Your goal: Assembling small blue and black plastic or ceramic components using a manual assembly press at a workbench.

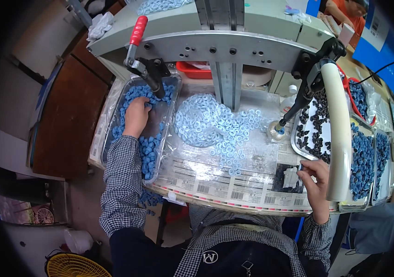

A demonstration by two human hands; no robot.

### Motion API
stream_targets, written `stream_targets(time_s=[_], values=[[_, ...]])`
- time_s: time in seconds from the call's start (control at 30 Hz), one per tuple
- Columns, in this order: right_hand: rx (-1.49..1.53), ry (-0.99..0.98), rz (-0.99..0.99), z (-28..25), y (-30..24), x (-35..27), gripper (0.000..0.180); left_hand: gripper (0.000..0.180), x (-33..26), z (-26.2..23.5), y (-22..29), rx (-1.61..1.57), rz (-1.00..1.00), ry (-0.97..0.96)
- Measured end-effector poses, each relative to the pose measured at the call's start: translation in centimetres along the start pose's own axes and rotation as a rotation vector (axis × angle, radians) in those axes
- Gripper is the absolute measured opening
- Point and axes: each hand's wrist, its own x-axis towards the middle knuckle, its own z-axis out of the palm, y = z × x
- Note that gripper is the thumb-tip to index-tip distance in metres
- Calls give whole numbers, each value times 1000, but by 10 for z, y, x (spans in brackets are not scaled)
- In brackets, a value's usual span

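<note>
My left hand [137, 115] reaches into a clear plastic tray [167, 134] of small blue plastic pieces [148, 154]. Its fingers are curled together among the pieces; what lies between them is hidden. At the table's right front, my right hand [315, 181] pinches a small dark blue piece [300, 167] between thumb and fingertips. This piece is held at the edge of a black pad [280, 177] smeared with a white paste [291, 177]. Between my hands, light blue rings [232, 152] are spread over the table, beside a plastic bag full of them [198, 120].
A toggle clamp with a red handle [138, 31] stands over the left tray. Another clamp [304, 94] reaches down to a round fixture [276, 131]; a thick white tube [336, 134] rises beside it. A white tray [297, 148] holds black pieces. Another person [350, 18] sits at far right.
</note>
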Motion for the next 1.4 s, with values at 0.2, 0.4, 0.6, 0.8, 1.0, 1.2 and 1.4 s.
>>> stream_targets(time_s=[0.2, 0.4, 0.6, 0.8, 1.0, 1.2, 1.4], values=[[22, 42, -37, -14, 19, -10, 27, 28, -22, -24, 26, -659, -222, -40], [-36, 38, -30, -22, 8, -1, 24, 30, -82, -74, 132, -1405, -362, -186], [-51, -114, -40, -14, 10, -4, 24, 29, -138, -56, 180, -1556, -139, -551], [-253, -74, -194, -9, 26, -12, 20, 23, -161, -8, 227, -1822, -293, -782], [-449, -126, -296, -7, 16, -6, 19, 28, -167, 7, 254, -1741, -234, -850], [-420, -126, -278, -6, 13, -7, 21, 27, -167, 9, 271, -1760, -180, -851], [10, -48, -210, 10, -18, -8, 28, 31, -178, 28, 284, -1742, -71, -789]])
